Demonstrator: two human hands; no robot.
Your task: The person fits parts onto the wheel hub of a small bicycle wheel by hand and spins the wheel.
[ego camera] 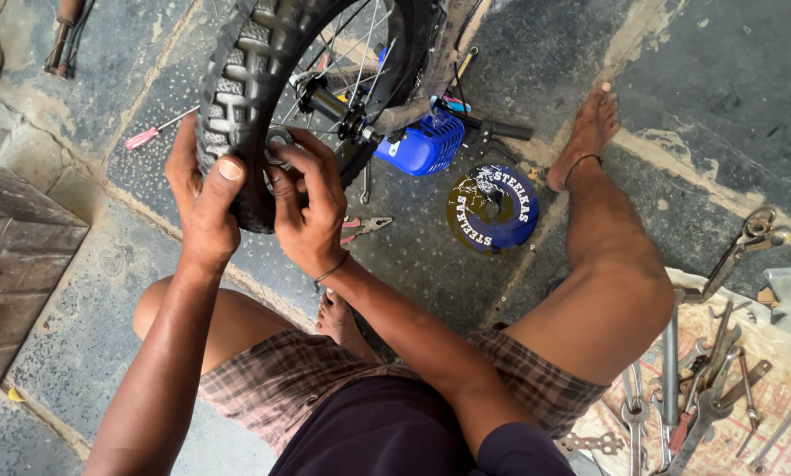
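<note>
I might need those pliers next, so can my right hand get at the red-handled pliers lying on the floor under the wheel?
Probably yes. The red-handled pliers lie in the open on the floor just beside the right hand, with nothing over them. The hand is busy gripping the knobby tyre, so it would have to let go first.

We have only one view here — the camera sits on the person's head and looks steeply down and a little forward, over the lap and the bent knees to the stone floor [695,97]. It is near: the left hand [203,198] and the right hand [312,207] lie in the upper middle of the frame, at the knobby tyre [241,79], which the top edge cuts off. At the lower right corner we see a part of the cloth with spanners [722,397] — the frame cuts it too. No second view shares this scene.
</note>
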